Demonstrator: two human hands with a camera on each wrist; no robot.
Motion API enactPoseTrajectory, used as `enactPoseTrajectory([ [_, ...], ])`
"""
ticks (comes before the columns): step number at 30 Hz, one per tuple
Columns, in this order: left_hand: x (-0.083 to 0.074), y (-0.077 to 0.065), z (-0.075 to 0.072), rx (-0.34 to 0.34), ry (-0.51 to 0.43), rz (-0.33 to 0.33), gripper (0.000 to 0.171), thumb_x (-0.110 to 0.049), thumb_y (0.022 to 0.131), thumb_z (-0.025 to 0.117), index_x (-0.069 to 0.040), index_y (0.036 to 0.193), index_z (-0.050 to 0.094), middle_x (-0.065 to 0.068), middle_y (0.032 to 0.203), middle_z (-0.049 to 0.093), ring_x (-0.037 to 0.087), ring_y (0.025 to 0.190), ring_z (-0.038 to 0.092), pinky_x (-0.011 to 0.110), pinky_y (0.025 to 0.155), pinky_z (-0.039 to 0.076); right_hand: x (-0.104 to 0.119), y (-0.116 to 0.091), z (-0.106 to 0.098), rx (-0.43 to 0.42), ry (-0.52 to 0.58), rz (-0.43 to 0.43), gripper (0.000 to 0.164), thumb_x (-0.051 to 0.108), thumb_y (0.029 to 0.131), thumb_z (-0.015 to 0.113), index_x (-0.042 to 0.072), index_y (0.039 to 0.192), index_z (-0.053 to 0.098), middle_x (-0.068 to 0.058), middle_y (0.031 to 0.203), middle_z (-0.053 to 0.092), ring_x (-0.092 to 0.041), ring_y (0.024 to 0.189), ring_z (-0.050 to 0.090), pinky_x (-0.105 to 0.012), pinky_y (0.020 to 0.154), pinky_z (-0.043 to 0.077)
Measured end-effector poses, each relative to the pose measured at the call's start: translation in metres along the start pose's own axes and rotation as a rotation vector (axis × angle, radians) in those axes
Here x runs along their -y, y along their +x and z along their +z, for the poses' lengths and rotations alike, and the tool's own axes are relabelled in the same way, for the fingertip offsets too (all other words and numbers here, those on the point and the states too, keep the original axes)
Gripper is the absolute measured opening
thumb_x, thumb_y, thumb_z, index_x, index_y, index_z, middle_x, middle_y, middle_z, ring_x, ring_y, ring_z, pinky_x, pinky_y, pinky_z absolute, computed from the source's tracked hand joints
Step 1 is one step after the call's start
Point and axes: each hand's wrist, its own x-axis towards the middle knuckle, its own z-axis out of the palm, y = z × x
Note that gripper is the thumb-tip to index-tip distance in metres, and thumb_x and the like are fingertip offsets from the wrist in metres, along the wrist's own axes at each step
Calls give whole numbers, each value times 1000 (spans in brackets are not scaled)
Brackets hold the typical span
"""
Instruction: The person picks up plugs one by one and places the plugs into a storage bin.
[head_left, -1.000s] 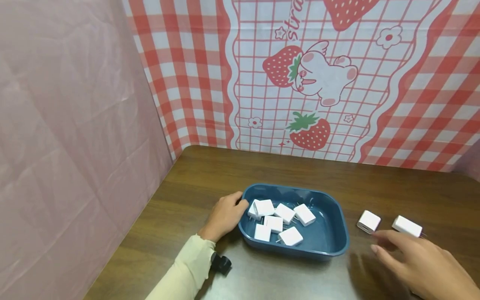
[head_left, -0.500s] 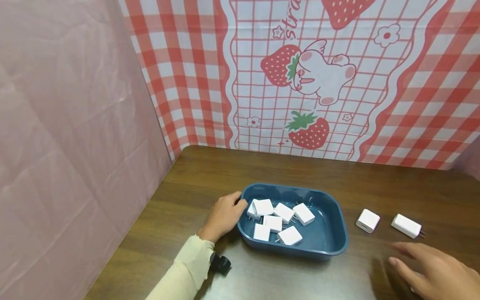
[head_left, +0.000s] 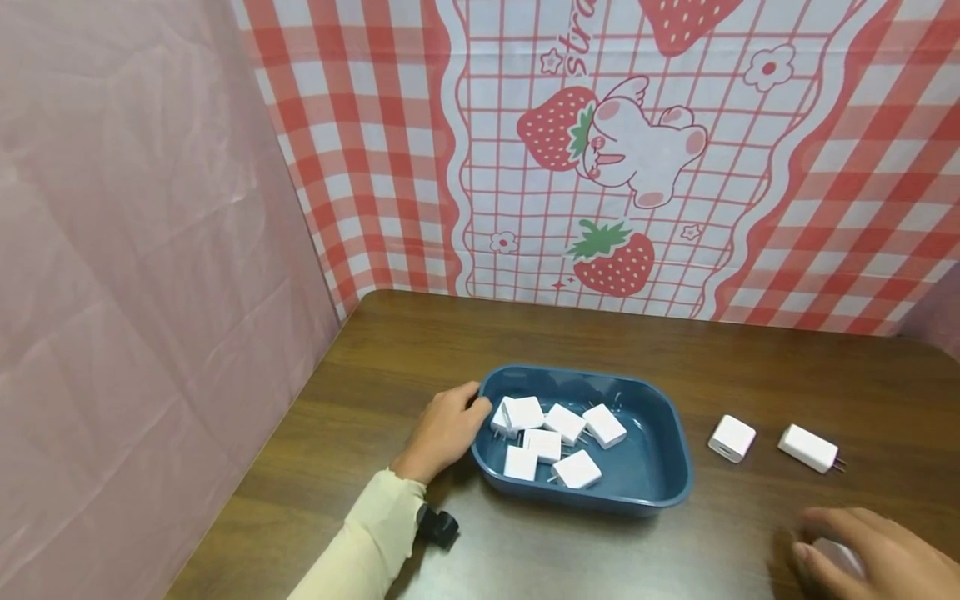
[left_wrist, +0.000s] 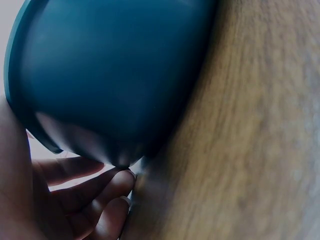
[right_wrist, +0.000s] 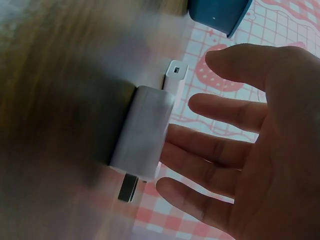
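A blue tray (head_left: 652, 450) holds several white charger plugs (head_left: 577, 470). At its left end my left hand (head_left: 442, 429) grips the rim, and the left wrist view shows curled fingers (left_wrist: 107, 197) low against the outer wall. My right hand (head_left: 873, 550) is low over the table at the lower right, with a white charger plug (right_wrist: 142, 132) by its fingers, partly hidden in the head view. In the right wrist view the thumb and fingers are spread and the plug lies on the table, prongs toward the viewer's lower edge.
Right of the tray lie two more white charger plugs, a squarish one (head_left: 732, 438) and a longer one (head_left: 808, 448) with its prongs to the right. A checked strawberry cloth (head_left: 615, 150) hangs behind the wooden table (head_left: 420, 342); a pink cloth (head_left: 150, 250) hangs at left.
My right hand has moved right and toward the near edge, away from the two loose plugs, to another plug. The left hand has stayed at the tray. The head view has shifted slightly.
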Motion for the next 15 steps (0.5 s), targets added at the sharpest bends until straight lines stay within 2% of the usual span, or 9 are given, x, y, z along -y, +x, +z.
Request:
enactPoseTrajectory([
  [7,0,0,0,-8,6,2,34,-33,98,48,-16,119,69,-4,103,67,19,86,58,40,80,48,-7,-3,7,48,-4,25,50,43,85,77,2,113,69,-17,107,68,-45,97,64,-62,77,48],
  [15,0,1,0,-3,3,-2,33,-33,98,48,-16,116,69,-3,98,65,20,85,57,38,76,46,-11,-7,12,47,-12,21,52,40,79,83,1,111,69,-11,102,69,-38,91,66,-59,75,50],
])
